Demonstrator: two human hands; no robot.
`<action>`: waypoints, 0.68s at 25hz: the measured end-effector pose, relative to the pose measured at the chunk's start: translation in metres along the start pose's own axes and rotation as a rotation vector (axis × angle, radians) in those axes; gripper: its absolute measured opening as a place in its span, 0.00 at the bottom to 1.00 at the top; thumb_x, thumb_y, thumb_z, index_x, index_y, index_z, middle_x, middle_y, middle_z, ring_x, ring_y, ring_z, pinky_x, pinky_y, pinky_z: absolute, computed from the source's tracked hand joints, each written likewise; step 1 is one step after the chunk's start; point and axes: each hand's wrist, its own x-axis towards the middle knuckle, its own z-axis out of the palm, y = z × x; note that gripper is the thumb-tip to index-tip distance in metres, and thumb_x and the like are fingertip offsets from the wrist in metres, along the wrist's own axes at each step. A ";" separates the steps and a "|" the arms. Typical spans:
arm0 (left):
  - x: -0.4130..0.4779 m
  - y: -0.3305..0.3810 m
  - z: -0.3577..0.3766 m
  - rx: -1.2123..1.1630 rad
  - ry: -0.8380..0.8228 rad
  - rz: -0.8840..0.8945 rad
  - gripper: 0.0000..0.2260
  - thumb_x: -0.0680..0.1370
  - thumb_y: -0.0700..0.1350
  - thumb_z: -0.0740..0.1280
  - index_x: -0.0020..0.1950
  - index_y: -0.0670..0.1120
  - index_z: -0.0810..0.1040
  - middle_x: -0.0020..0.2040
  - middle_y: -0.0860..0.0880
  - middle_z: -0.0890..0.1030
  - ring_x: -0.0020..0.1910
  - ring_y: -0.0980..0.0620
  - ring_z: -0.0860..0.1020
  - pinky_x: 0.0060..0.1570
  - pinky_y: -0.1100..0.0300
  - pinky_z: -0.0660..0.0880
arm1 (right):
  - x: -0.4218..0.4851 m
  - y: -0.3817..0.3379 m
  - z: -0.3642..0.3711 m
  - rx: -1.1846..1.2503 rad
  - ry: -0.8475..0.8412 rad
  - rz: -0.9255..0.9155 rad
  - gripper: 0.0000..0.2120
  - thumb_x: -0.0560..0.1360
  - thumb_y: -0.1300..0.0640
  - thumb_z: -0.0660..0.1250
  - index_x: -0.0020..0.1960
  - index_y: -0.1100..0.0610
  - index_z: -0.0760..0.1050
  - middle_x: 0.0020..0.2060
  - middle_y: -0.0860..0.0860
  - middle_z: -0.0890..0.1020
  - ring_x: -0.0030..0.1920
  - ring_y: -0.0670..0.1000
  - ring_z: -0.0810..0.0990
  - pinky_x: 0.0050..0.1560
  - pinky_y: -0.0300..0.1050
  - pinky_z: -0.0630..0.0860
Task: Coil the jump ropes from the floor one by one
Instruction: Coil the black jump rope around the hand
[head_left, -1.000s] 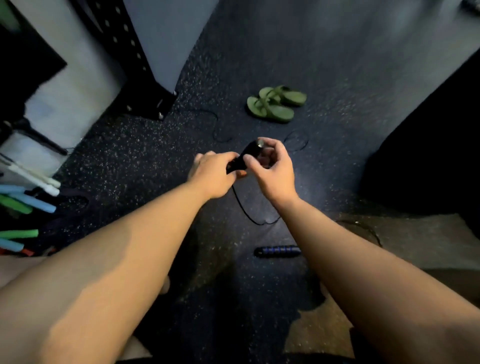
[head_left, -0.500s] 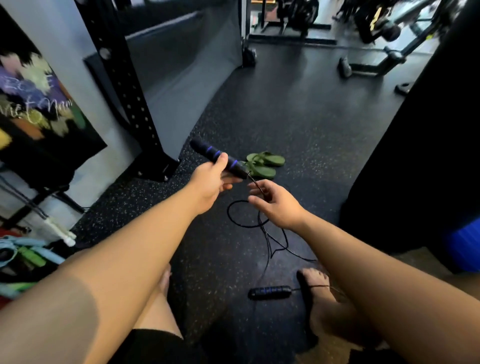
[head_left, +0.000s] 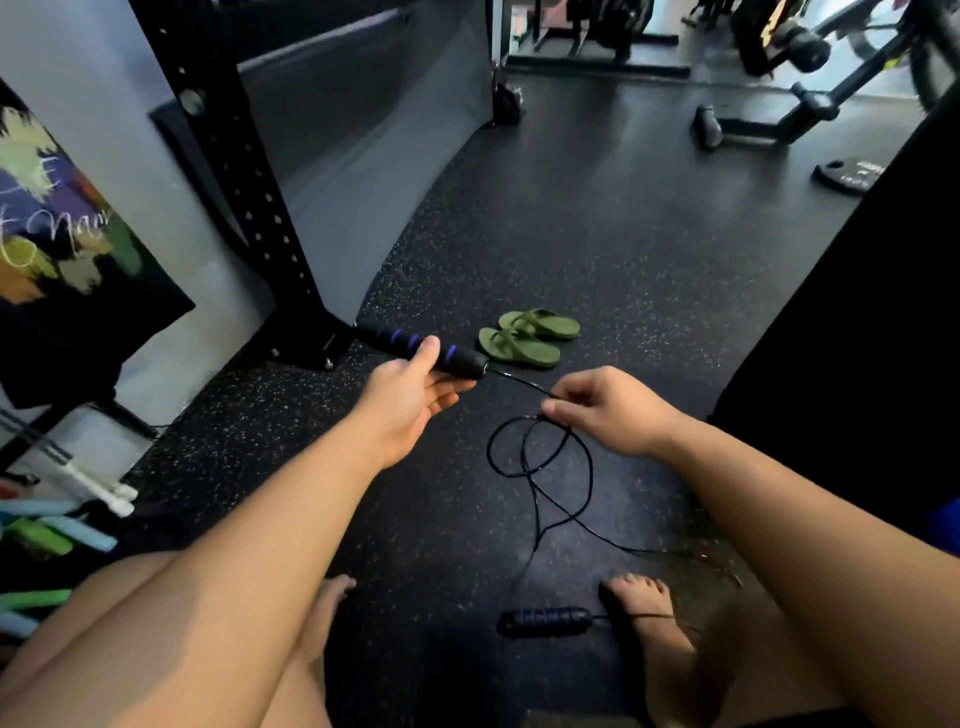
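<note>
My forearms are bare, no sleeves, rings or watch on my left hand (head_left: 410, 400) or right hand (head_left: 608, 410); my feet are bare.

The held handle (head_left: 421, 349) is black with blue bands; its cord (head_left: 540, 470) is black. The floor handle (head_left: 544, 622) looks dark. The flip-flops (head_left: 527, 339) are olive green. The floor (head_left: 597, 249) is black with pale speckles. The poster (head_left: 57, 228) carries multicoloured blotches on black.

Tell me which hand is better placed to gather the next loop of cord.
Right. The right hand already pinches the cord beside its hanging loops, while the left hand is occupied gripping the raised handle.
</note>
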 end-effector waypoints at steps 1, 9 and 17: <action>0.007 -0.001 -0.002 0.025 0.031 -0.018 0.15 0.86 0.51 0.57 0.54 0.44 0.80 0.48 0.47 0.88 0.45 0.51 0.85 0.49 0.57 0.76 | 0.011 0.002 0.004 0.033 0.004 -0.004 0.09 0.79 0.47 0.69 0.45 0.51 0.82 0.37 0.46 0.83 0.39 0.44 0.81 0.44 0.46 0.77; 0.046 -0.005 -0.039 1.176 0.070 -0.236 0.26 0.79 0.72 0.55 0.47 0.52 0.80 0.41 0.53 0.87 0.45 0.49 0.83 0.47 0.53 0.76 | 0.060 0.013 0.030 0.099 0.114 -0.186 0.08 0.80 0.56 0.69 0.55 0.56 0.84 0.44 0.46 0.82 0.44 0.44 0.80 0.47 0.29 0.72; 0.047 -0.038 -0.012 1.005 -0.463 0.016 0.11 0.76 0.65 0.65 0.54 0.64 0.78 0.49 0.58 0.84 0.53 0.54 0.82 0.62 0.45 0.76 | 0.053 0.031 0.042 0.119 0.126 -0.313 0.07 0.79 0.58 0.70 0.54 0.54 0.85 0.42 0.45 0.79 0.44 0.41 0.78 0.49 0.27 0.69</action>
